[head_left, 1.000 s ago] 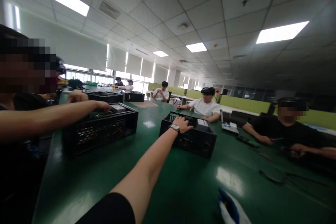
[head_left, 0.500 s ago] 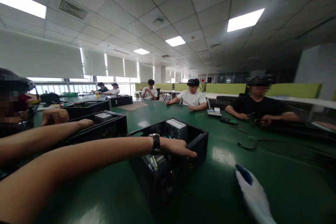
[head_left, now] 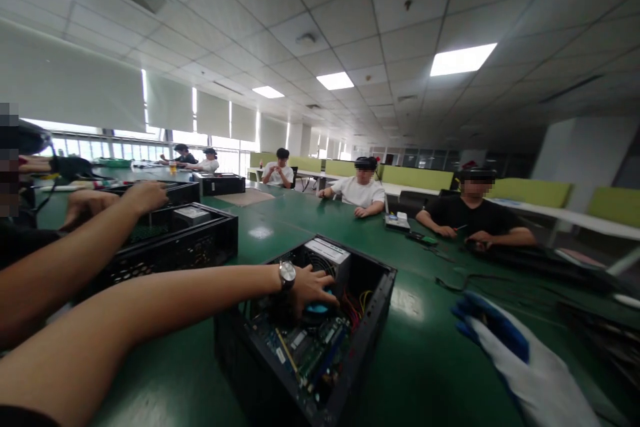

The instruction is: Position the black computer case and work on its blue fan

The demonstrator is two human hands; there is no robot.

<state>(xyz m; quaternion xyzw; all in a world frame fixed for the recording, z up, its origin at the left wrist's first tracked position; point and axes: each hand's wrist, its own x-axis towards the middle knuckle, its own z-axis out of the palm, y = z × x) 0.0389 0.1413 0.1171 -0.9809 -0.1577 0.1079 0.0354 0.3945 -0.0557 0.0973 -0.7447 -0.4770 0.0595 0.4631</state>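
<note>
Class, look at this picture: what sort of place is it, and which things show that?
Probably an office-style workshop for computer assembly: open computer case under the left hand, a long green table with seated co-workers, ceiling light panels.

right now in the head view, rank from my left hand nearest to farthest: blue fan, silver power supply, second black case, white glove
1. blue fan, under the left hand.
2. silver power supply, just behind, same case.
3. white glove, to the right.
4. second black case, to the left.
3 and 4 are close to call.

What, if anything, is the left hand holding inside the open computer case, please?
The left hand rests on the blue cooler fan; whether its fingers actually grip it cannot be told.
</note>
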